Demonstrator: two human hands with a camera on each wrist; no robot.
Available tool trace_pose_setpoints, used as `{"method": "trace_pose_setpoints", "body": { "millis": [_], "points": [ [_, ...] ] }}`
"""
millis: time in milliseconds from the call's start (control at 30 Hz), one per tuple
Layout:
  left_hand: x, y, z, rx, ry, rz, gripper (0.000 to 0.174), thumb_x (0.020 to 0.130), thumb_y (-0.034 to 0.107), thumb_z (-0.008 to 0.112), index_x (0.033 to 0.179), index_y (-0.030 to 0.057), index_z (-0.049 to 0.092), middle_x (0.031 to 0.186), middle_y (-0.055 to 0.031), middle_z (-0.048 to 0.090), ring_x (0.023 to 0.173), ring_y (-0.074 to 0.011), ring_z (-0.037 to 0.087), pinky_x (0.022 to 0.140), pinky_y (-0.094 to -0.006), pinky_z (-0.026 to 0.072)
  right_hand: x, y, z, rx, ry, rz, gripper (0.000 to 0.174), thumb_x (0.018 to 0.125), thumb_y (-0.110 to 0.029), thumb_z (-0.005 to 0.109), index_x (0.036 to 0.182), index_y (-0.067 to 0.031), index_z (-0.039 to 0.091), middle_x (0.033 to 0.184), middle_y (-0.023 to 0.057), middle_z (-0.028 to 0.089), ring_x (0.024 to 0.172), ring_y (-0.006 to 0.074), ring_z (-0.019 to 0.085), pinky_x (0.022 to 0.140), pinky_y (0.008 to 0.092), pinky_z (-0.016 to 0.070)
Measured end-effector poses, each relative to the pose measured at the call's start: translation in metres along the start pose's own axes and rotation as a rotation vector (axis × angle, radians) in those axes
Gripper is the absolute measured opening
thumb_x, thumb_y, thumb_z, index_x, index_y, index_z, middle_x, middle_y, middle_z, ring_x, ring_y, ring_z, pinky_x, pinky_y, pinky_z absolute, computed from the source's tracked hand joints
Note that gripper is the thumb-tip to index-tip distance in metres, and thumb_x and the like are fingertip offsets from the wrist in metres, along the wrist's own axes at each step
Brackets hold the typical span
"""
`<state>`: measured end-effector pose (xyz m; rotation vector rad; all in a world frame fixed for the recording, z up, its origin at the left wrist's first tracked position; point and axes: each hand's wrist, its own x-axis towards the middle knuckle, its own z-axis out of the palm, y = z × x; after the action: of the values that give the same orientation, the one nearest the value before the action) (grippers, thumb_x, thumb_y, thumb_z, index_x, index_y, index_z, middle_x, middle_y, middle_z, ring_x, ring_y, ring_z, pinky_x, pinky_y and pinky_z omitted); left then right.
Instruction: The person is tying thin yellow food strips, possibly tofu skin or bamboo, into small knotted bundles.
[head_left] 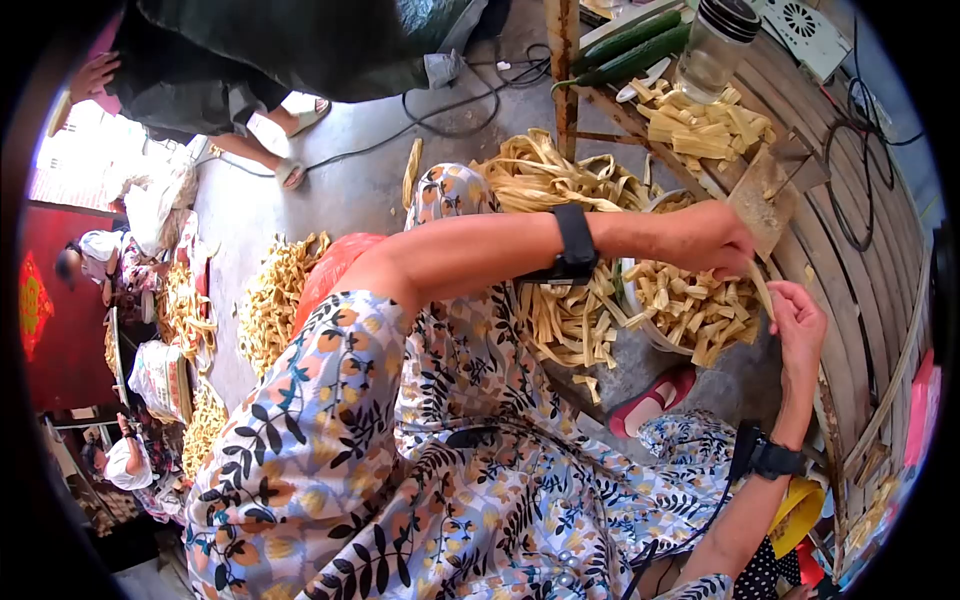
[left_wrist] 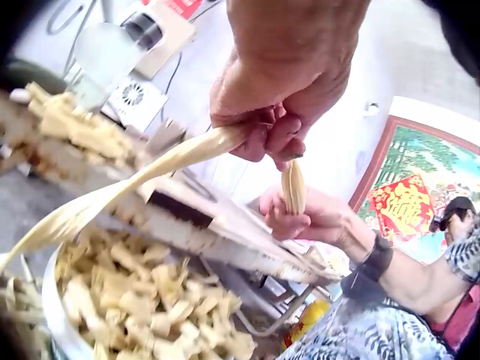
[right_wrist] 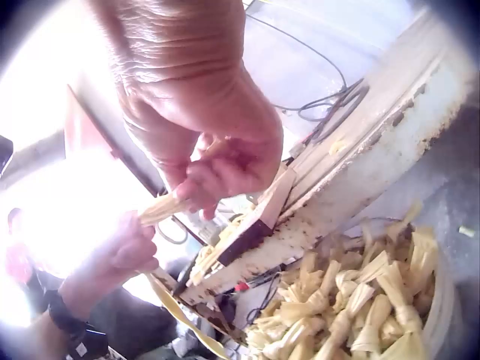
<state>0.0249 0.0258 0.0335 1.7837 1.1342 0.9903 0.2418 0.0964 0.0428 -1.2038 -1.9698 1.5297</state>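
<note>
A pale yellow, flat, pliant strip is held between both hands. My left hand pinches it between thumb and fingers, and a long tail hangs down from that grip. Close by, my right hand pinches the strip's short end, with a stretch of it spanning the gap between the hands in the right wrist view. Beneath the hands stands a white tub full of short knotted pieces of the same yellow material. Long loose strips lie heaped beside the tub.
To the right runs a slatted wooden table with a rusty edge, bearing cut yellow pieces, a glass jar, cucumbers and black cable. More knotted pieces lie on the floor. Another person stands at upper left.
</note>
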Motion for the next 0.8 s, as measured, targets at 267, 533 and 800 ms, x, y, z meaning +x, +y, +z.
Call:
{"method": "trace_pose_setpoints", "body": {
  "millis": [267,533,800],
  "points": [
    [0.018,0.161,-0.038,-0.183,-0.197,0.084,0.026,0.074,0.028,0.059,0.063,0.0054,0.063,0.053,-0.0021,0.058,0.047,-0.0122,0.051,0.046,-0.0262,0.0393,-0.03,-0.051,-0.004,0.49,-0.738,-0.517,0.029,0.082,-0.027,0.056,0.064,-0.0049,0.053,0.05,-0.0026,0.046,0.037,0.0066,0.038,0.035,0.0193,0.0278],
    [0.004,0.02,-0.003,-0.635,-0.126,-0.266,0.027,0.092,0.02,0.039,0.08,0.002,0.055,0.057,0.0024,0.049,0.044,-0.0028,0.039,0.04,-0.0158,0.0307,-0.015,-0.038,0.02,0.554,-0.397,-0.213,0.051,0.084,-0.042,0.051,0.112,0.0008,0.051,0.048,-0.0086,0.033,0.042,0.0013,0.028,0.043,0.019,0.0211],
    [-0.01,-0.012,0.025,-1.319,-0.481,-0.463,0.035,0.094,0.029,0.033,0.095,-0.0014,0.049,0.066,0.0031,0.049,0.037,0.0038,0.031,0.038,-0.0124,0.0282,0.002,-0.031,0.038,0.236,-0.25,-0.186,0.03,0.079,-0.017,0.063,0.103,0.0011,0.059,0.075,0.0023,0.059,0.055,0.0049,0.05,0.049,0.0167,0.0396]
  ]
}}
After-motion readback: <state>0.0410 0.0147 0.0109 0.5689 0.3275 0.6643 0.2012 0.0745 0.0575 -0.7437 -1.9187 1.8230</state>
